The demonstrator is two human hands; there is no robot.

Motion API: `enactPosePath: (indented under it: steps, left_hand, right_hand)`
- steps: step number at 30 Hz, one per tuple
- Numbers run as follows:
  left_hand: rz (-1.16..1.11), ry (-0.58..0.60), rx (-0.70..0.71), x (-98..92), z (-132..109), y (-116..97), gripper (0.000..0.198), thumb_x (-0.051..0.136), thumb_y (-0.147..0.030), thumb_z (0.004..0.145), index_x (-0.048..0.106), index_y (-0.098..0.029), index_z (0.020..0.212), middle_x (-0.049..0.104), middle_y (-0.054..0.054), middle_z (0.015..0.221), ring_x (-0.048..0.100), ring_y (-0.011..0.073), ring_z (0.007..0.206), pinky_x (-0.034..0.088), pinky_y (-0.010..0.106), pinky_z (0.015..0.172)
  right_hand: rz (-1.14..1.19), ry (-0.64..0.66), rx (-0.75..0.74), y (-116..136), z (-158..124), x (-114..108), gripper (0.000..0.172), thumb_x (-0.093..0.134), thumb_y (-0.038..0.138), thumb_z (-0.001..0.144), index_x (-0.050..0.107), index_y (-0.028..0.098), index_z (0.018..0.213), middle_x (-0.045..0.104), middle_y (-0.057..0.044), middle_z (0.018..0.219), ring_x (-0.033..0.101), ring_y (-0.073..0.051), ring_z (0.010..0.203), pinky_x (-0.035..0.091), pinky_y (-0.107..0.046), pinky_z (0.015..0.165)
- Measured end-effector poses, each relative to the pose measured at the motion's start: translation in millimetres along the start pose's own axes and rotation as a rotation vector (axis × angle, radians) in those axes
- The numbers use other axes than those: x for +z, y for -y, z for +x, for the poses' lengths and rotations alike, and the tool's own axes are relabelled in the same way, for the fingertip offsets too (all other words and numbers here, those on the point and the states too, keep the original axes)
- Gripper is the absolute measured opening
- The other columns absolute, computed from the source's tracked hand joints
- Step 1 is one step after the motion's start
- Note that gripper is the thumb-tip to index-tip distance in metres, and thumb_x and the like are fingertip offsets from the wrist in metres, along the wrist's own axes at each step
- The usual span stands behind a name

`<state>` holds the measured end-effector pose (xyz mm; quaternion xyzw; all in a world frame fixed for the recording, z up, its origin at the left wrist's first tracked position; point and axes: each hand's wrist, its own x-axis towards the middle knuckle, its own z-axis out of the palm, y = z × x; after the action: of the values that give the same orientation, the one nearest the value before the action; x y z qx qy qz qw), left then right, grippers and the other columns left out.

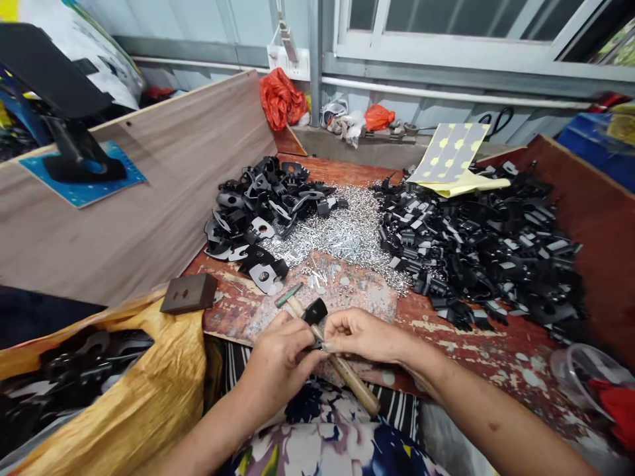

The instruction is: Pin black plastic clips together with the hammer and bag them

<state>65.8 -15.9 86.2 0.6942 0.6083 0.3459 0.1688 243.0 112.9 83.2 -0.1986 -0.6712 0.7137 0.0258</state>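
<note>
My left hand is closed on a small black plastic part, held just above the front of the bench. Right against it, my right hand pinches thumb and fingers together at the part's near end; whatever sits in that pinch is too small to make out. Beneath both hands lies a hammer, its wooden handle slanting toward my lap and its greenish head pointing away. A few loose metal pins are scattered on the worn slab beyond my hands.
Small shiny metal pieces are heaped mid-bench, between black plates on the left and black plastic parts on the right. A brown block sits at the left edge, above a yellow sack. Wooden boards wall the left side.
</note>
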Motion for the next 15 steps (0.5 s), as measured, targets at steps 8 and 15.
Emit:
enactPosePath:
  steps: [8, 15]
  left_hand:
    - [-0.060, -0.031, -0.093, -8.4, -1, -1, 0.031, 0.068, -0.028, 0.090, 0.054, -0.021, 0.063, 0.054, 0.000, 0.064, 0.048, 0.0177, 0.066, 0.034, 0.032, 0.067]
    - [-0.763, -0.216, -0.622, -4.0, -13, 17, 0.037, 0.074, -0.042, 0.080, 0.051, -0.020, 0.062, 0.047, -0.003, 0.065, 0.042, 0.0114, 0.055, 0.036, 0.022, 0.049]
  right_hand:
    - [-0.505, -0.089, -0.018, 16, 27, -21, 0.013, 0.060, 0.019, 0.092, 0.070, 0.021, 0.085, 0.068, 0.002, 0.072, 0.060, -0.010, 0.062, 0.047, -0.022, 0.058]
    - [-1.253, -0.430, 0.103, 51, 130, -55, 0.019, 0.060, 0.013, 0.093, 0.070, 0.015, 0.110, 0.074, -0.014, 0.104, 0.069, -0.025, 0.099, 0.053, -0.036, 0.086]
